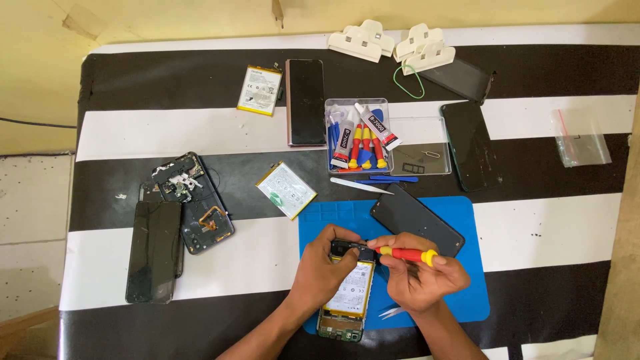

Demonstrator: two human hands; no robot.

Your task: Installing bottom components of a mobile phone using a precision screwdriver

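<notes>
Red-and-yellow screwdriver point(407, 254), pinched between the closed fingers point(393, 244) of the right hand point(423, 277); it lies nearly level, tip toward the top end of the opened phone point(348, 290). Whether the tip touches a screw cannot be told. Left hand point(320, 270) wraps the phone's top left edge, fingers curled tight around the frame, thumb along the side. Phone lies back-off, its white and yellow battery exposed, directly under and between both hands, lengthwise toward the person.

Under the phone and hands: blue work mat point(467, 293). Just below the right fingers: metal tweezers point(390, 311) on the mat. Just above the right fingers: dark phone back cover point(417, 220), lying at a slant on the mat.

Further above the fingers: clear plastic tray point(360, 137) holding glue tubes, screwdrivers and blue picks. Up and left of the left fingers: loose battery point(287, 190). Far left: stack of dismantled phones point(180, 213). Far upper right: white plastic clamps point(393, 41). All rest on a black-and-white striped table point(553, 233).
</notes>
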